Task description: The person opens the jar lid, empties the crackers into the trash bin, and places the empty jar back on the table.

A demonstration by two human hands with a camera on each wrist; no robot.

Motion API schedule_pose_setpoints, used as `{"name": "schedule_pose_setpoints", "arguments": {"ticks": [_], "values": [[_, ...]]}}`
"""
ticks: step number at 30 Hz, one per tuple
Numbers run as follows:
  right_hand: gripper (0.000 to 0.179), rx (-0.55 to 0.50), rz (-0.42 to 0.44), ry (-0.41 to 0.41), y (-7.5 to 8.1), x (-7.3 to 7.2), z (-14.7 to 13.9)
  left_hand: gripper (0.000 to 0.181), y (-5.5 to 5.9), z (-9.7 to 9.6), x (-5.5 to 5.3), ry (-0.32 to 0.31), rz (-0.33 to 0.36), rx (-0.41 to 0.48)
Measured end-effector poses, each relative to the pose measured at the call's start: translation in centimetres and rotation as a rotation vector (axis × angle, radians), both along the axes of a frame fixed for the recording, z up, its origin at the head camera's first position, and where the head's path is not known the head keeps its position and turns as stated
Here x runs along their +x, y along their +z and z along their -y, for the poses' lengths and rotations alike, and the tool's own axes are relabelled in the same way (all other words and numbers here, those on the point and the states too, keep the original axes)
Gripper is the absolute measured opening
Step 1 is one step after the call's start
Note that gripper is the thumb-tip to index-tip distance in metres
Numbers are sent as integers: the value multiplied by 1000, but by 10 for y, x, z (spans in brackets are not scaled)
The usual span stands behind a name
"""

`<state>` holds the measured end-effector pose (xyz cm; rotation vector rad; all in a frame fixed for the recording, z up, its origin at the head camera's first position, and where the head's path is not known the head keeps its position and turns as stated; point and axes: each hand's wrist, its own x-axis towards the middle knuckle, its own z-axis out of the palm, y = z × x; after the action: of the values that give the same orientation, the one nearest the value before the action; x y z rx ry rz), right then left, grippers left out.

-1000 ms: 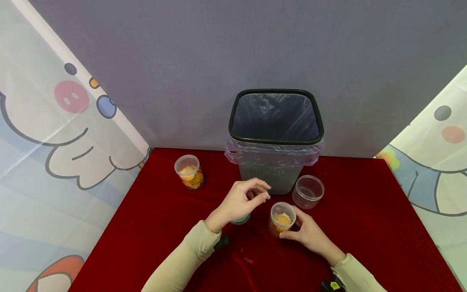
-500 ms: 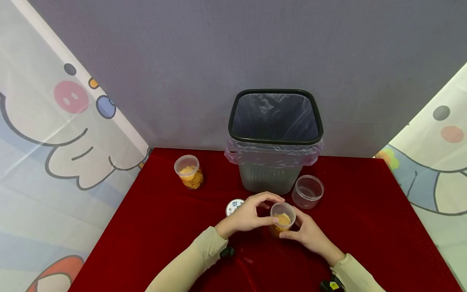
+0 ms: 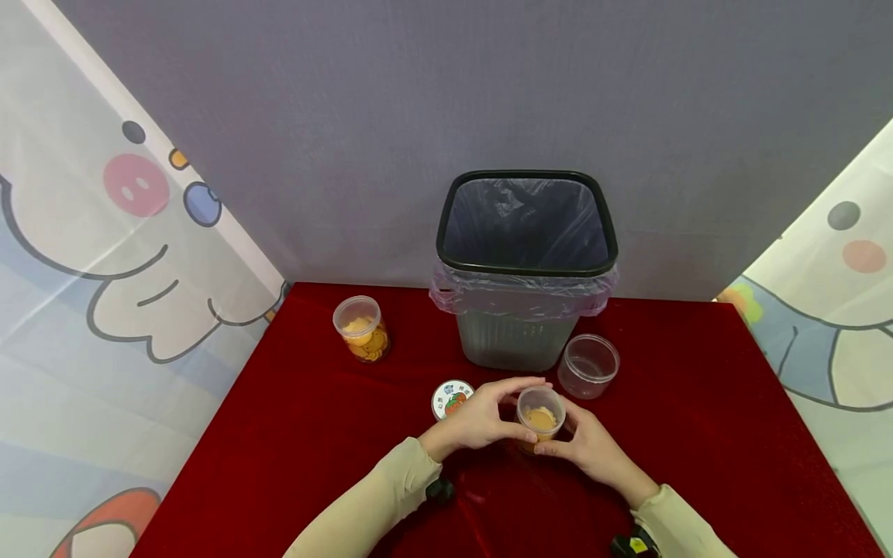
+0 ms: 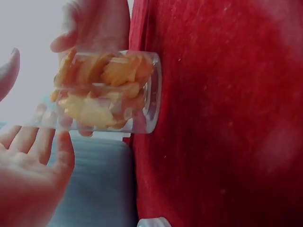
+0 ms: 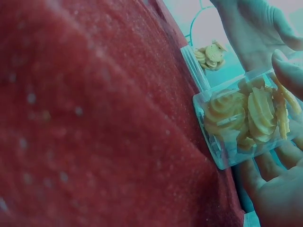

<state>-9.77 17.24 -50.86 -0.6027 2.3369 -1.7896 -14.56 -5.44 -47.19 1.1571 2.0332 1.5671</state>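
Note:
Both hands are around a clear plastic jar of cookies (image 3: 540, 418), which stands upright on the red cloth. My left hand (image 3: 484, 418) has its thumb at the jar's front and its fingers reaching behind. From the other side, my right hand (image 3: 593, 446) grips the jar between thumb and fingers. Swirled cookies (image 5: 260, 113) show through the wall in the right wrist view, and the jar (image 4: 151, 94) fills the middle of the left wrist view. A round white top with a printed tomato picture (image 3: 449, 394) lies beside the left hand.
A bin (image 3: 516, 341) with a black rim and plastic liner stands behind the hands. Right of it sits a clear tub (image 3: 589, 368) without a lid. A second jar of cookies (image 3: 363, 333) is at the back left. Grey wall (image 3: 349, 155) rises behind the table.
My left hand has moved right and slightly down from beside the bin onto the jar, uncovering the white printed top. The right hand has stayed on the jar.

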Motion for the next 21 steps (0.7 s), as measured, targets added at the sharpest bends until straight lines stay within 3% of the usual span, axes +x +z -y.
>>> {"name": "schedule_pose_setpoints", "arguments": {"ticks": [10, 21], "values": [[77, -9, -49, -48, -7, 3, 2, 74, -5, -3, 7, 98, 96, 40], [79, 6, -54, -103, -6, 8, 7, 74, -6, -5, 17, 176, 87, 73]]}}
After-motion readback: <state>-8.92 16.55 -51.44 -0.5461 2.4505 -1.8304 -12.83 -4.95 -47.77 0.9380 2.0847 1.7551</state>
